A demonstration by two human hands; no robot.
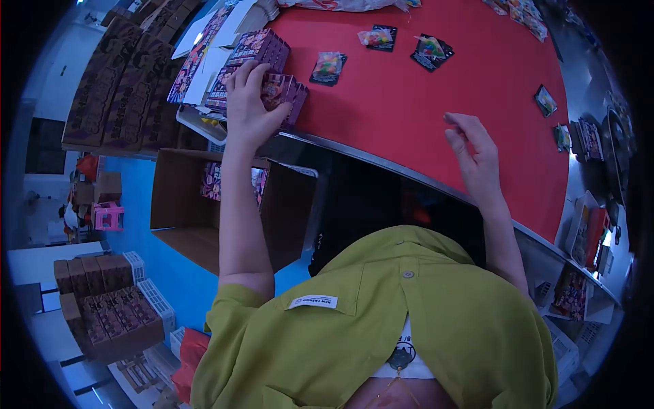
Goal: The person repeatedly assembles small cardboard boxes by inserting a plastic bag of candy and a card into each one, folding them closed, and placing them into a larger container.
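Note:
My left hand (255,102) grips a small purple printed box (278,87) at the table's left end, its fingers on the far side and the thumb on the near side. More purple boxes (262,46) stand right behind it. My right hand (479,160) hovers over the red tabletop (388,116) near the front edge, fingers apart and slightly bent, holding nothing. Farther back lie small candy packets on dark cards: one packet (328,67) near the boxes, another packet (379,38), and a third packet (430,51).
Below my left arm, an open cardboard box (187,232) holds printed boxes. Stacked brown cartons (119,88) rise at the left. More candy packets (524,17) lie at the far right, with a single packet (545,101) by the right edge. A metal edge (381,162) borders the table.

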